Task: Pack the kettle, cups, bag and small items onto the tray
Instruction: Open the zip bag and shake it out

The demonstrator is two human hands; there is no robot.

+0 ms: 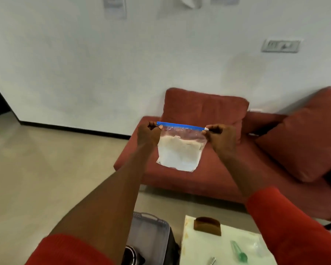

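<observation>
— What is that bag [181, 148] looking like?
— Clear, glossy plastic film, crinkling near its blue plastic zip strip [180, 125], with something white and powdery showing through.
— And the sofa [208, 169]?
— Matt red cloth, looking soft and slightly napped. The sleeves [294, 226] are showing a red ribbed knit.
— The tray [151, 234]?
— Looking like grey, semi-gloss plastic.

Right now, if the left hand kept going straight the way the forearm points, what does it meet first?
Probably the red sofa: the left hand, which pinches the zip bag by its blue strip, points up and away toward the seat and back cushion. Depth is unclear; nothing else shows in between.
</observation>
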